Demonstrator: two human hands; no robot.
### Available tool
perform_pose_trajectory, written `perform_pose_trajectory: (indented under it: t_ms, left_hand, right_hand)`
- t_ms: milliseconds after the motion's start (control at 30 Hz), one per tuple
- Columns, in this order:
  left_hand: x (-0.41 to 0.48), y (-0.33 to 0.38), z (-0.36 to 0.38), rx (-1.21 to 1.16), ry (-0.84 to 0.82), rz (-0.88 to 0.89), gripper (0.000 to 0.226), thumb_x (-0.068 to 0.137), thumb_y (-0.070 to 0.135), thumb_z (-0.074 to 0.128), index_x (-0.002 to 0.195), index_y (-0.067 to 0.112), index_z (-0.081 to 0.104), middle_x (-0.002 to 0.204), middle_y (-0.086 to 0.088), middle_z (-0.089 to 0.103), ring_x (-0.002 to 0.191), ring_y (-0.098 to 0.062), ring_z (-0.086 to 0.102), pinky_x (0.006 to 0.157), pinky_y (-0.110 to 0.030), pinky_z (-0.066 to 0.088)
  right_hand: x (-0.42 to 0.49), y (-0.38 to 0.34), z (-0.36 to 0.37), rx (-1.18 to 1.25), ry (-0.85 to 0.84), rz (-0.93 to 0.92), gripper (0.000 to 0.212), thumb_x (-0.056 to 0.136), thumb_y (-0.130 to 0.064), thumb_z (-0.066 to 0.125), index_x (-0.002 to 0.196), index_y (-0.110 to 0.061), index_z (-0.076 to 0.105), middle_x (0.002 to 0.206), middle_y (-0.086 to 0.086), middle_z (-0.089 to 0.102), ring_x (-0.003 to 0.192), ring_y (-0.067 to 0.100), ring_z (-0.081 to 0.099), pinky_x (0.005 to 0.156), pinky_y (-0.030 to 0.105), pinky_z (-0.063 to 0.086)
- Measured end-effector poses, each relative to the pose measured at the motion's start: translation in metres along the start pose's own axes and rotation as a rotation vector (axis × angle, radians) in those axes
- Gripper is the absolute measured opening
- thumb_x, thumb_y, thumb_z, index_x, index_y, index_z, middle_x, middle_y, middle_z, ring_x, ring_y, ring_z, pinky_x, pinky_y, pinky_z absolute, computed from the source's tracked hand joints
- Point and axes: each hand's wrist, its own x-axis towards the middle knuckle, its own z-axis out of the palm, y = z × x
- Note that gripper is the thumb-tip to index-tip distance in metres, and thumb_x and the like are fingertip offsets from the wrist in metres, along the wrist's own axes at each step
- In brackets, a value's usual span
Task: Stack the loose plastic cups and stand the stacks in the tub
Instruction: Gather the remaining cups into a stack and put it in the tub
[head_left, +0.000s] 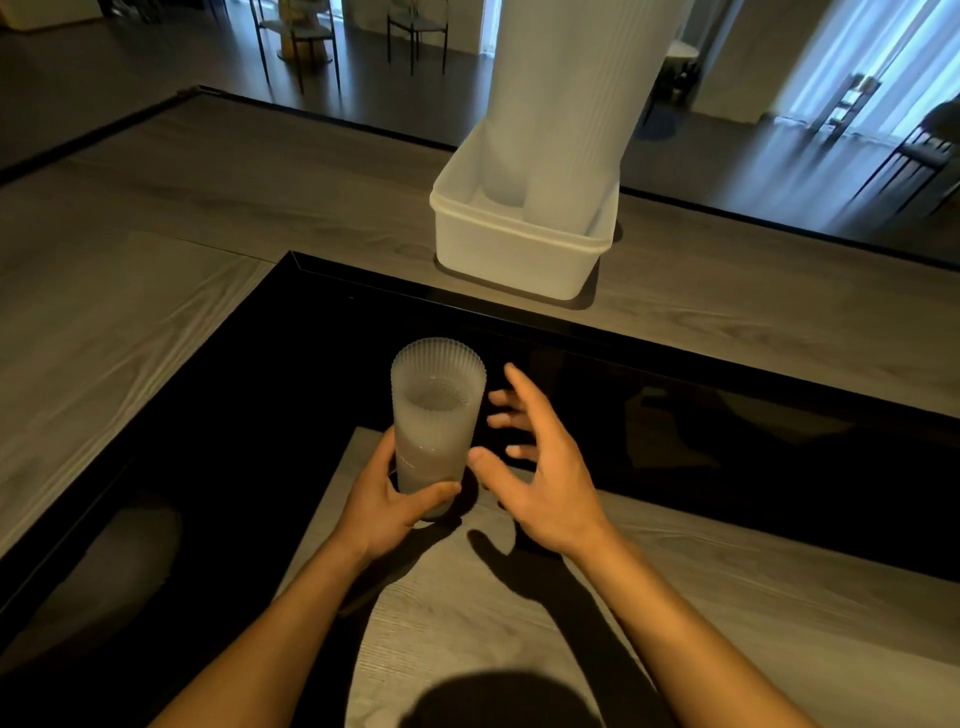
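The stack of cups is the thing to watch. It looks light, thin-walled plastic, stiff enough to stand but likely to flex if squeezed hard. The ribs up the sides should give the fingers some bite, so slipping is less of a worry than tipping, because a column this tall will want to lean. The best hold, I'd say, is one hand low and one hand higher up the wall, not at the rim.

As for looks, it's frosted, milky-translucent and finely fluted, with a scalloped rim at the top. Faint bands lower down show where one cup nests in another. It stands upright over the near strip of pale wood, though I can't tell whether its foot touches the surface.

The left hand is wrapped round the bottom of the stack, thumb across the front. The right hand sits just beside it with fingers spread and gripping nothing, clear of the plastic.

Further out, the tub sits well beyond the hands on the far part of the table. It's white and rectangular, with tall stacks already standing in it and rising out of view. It has room at its left end. Between the hands and the tub lies a glossy black panel. Chairs stand in the dim room behind.
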Motion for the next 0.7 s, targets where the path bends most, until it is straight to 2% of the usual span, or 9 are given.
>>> perform_pose_trajectory:
  t_ms: [67, 133, 200, 267, 367, 467, 567, 633, 700]
  left_hand:
    - [0.001, -0.002, 0.002, 0.033, 0.042, 0.001, 0.083, 0.071, 0.033, 0.088, 0.14, 0.04, 0.042, 0.127, 0.03, 0.051, 0.112, 0.021, 0.048, 0.077, -0.003, 0.046]
    - [0.002, -0.006, 0.004, 0.039, 0.057, 0.003, 0.084, 0.069, 0.036, 0.088, 0.138, 0.043, 0.04, 0.125, 0.033, 0.049, 0.111, 0.021, 0.047, 0.078, -0.006, 0.043]
    - [0.004, -0.012, 0.004, 0.032, 0.05, 0.02, 0.089, 0.064, 0.05, 0.088, 0.14, 0.044, 0.041, 0.13, 0.027, 0.052, 0.117, 0.01, 0.049, 0.085, -0.012, 0.041]
    - [0.005, -0.017, 0.004, 0.026, 0.053, 0.044, 0.094, 0.06, 0.059, 0.084, 0.141, 0.044, 0.04, 0.134, 0.024, 0.053, 0.122, 0.004, 0.051, 0.088, -0.014, 0.042]
    - [0.007, -0.018, 0.004, 0.017, 0.054, 0.063, 0.088, 0.057, 0.062, 0.082, 0.135, 0.051, 0.043, 0.128, 0.029, 0.056, 0.12, 0.007, 0.053, 0.091, -0.016, 0.045]
    - [0.009, -0.021, 0.004, 0.016, 0.045, 0.071, 0.089, 0.055, 0.061, 0.082, 0.135, 0.046, 0.046, 0.127, 0.026, 0.057, 0.119, 0.006, 0.054, 0.09, -0.015, 0.045]
    - [0.011, -0.021, 0.003, 0.007, 0.037, 0.072, 0.086, 0.053, 0.06, 0.082, 0.131, 0.047, 0.049, 0.124, 0.028, 0.06, 0.119, 0.005, 0.055, 0.09, -0.013, 0.044]
    - [0.011, -0.02, 0.001, 0.004, 0.035, 0.073, 0.082, 0.052, 0.059, 0.083, 0.127, 0.049, 0.05, 0.121, 0.032, 0.06, 0.117, 0.008, 0.055, 0.09, -0.013, 0.044]
    - [0.011, -0.021, 0.001, 0.006, 0.038, 0.073, 0.08, 0.051, 0.059, 0.083, 0.124, 0.052, 0.051, 0.119, 0.034, 0.06, 0.116, 0.01, 0.055, 0.089, -0.013, 0.044]
  right_hand:
    - [0.002, 0.021, 0.003, 0.098, 0.135, 0.137, 0.055, 0.094, -0.021, 0.069, 0.145, -0.029, 0.048, 0.125, -0.01, 0.061, 0.112, 0.003, 0.061, 0.085, 0.022, 0.054]
    - [0.009, 0.046, 0.003, 0.338, 0.276, 0.431, 0.03, 0.097, -0.018, 0.066, 0.126, -0.021, 0.061, 0.113, 0.0, 0.069, 0.103, 0.011, 0.068, 0.074, 0.02, 0.054]
    - [0.019, 0.068, 0.002, 0.747, 0.386, 0.74, 0.023, 0.098, -0.022, 0.065, 0.119, -0.014, 0.064, 0.109, 0.008, 0.072, 0.098, 0.019, 0.072, 0.064, 0.022, 0.057]
    - [0.03, 0.092, 0.001, 0.975, 0.441, 0.881, 0.027, 0.097, -0.025, 0.067, 0.122, -0.015, 0.063, 0.11, 0.013, 0.072, 0.095, 0.026, 0.074, 0.06, 0.024, 0.059]
    - [0.046, 0.117, 0.0, 1.071, 0.442, 0.937, 0.028, 0.098, -0.03, 0.064, 0.125, -0.021, 0.061, 0.116, 0.015, 0.066, 0.09, 0.03, 0.073, 0.047, 0.017, 0.05]
    - [0.069, 0.127, -0.001, 1.141, 0.472, 0.955, 0.023, 0.093, -0.037, 0.07, 0.108, -0.021, 0.062, 0.106, 0.01, 0.071, 0.078, 0.022, 0.072, 0.043, 0.013, 0.037]
    - [0.092, 0.136, 0.002, 1.282, 0.535, 0.858, 0.022, 0.09, -0.032, 0.073, 0.097, -0.014, 0.065, 0.076, 0.008, 0.074, 0.064, 0.018, 0.071, 0.051, 0.016, 0.046]
    - [0.103, 0.139, 0.007, 1.35, 0.52, 0.795, 0.02, 0.091, -0.029, 0.073, 0.097, -0.011, 0.067, 0.079, 0.009, 0.073, 0.071, 0.019, 0.067, 0.057, 0.018, 0.047]
    - [0.114, 0.146, 0.013, 1.345, 0.505, 0.768, 0.028, 0.091, -0.028, 0.074, 0.112, -0.011, 0.067, 0.096, 0.009, 0.07, 0.076, 0.019, 0.064, 0.052, 0.019, 0.051]
